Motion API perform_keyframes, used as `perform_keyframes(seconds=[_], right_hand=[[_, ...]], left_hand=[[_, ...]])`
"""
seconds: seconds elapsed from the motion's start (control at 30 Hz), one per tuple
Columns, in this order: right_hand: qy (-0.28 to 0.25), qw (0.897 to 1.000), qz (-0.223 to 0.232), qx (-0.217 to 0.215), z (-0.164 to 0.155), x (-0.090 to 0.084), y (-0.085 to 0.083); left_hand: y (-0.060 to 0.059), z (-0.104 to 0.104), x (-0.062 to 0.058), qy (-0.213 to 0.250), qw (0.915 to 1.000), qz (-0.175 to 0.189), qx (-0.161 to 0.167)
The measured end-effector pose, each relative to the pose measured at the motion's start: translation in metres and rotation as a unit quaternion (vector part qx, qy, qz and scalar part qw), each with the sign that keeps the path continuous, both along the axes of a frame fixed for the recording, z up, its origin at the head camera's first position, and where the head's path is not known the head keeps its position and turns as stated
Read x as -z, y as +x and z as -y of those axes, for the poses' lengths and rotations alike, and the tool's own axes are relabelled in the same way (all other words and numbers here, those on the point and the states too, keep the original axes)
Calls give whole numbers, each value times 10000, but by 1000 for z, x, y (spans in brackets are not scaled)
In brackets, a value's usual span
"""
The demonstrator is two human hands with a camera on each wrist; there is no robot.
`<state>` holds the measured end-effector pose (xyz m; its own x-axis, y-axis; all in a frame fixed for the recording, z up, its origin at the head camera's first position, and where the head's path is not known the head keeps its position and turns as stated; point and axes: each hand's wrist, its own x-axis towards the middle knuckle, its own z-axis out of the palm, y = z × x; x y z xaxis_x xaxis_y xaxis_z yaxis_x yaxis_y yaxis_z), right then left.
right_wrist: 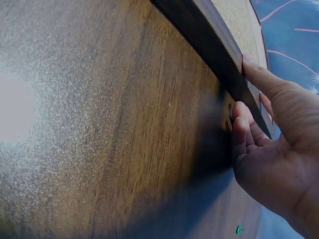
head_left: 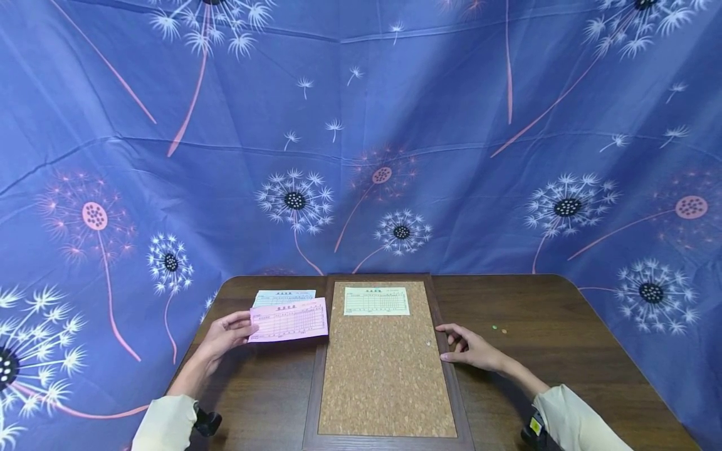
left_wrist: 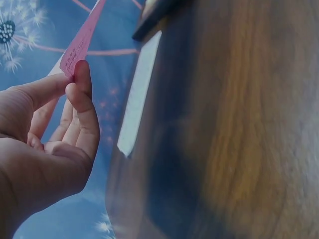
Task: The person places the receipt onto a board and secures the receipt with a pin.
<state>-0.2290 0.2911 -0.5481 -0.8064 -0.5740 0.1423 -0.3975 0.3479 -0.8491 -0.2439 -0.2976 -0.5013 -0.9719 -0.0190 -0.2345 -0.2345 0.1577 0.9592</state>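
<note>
My left hand (head_left: 228, 335) pinches the left edge of a pink printed slip (head_left: 290, 321) between thumb and fingertips. In the left wrist view the slip (left_wrist: 79, 50) is lifted above the table. Behind it a pale blue printed slip (head_left: 284, 295) lies partly covered. To the right lies a cork board (head_left: 389, 376) with a dark wooden frame. A pale green printed slip (head_left: 376, 301) sits near its top. My right hand (head_left: 476, 351) holds the frame's right edge, with the thumb on the frame (right_wrist: 219, 45) and other fingers curled beside it.
A green push pin (head_left: 494, 327) and an orange one (head_left: 504, 331) lie on the brown wooden table (head_left: 564, 351), right of the board. A tiny pale object (head_left: 428, 343) is on the cork near the right frame. A blue dandelion-patterned cloth (head_left: 451, 125) hangs behind the table.
</note>
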Motion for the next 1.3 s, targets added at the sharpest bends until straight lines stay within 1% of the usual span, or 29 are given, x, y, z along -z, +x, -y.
perform_keyframes(seconds=[0.23, 0.53, 0.77, 0.83, 1.03, 1.17, 1.3], right_hand=[[86, 9998, 138, 114, 0, 2, 1], [191, 9994, 224, 153, -1, 3, 2], [165, 9996, 178, 140, -2, 4, 2], [144, 9996, 180, 134, -2, 4, 2], [102, 9999, 94, 95, -1, 6, 0], [96, 9999, 52, 90, 0, 6, 0], [95, 9999, 72, 111, 1, 4, 0]], left_hand=[[3, -14, -16, 380, 9993, 42, 46], [8, -32, -41, 763, 9969, -73, 188], [8, -49, -55, 1039, 9945, -145, -17], [7, -54, -60, 1108, 9937, -156, -32], [10, -66, -76, 1287, 9914, -209, 116], [15, -77, -86, 1315, 9903, -337, 306], [18, -89, -92, 1287, 9892, -463, 518]])
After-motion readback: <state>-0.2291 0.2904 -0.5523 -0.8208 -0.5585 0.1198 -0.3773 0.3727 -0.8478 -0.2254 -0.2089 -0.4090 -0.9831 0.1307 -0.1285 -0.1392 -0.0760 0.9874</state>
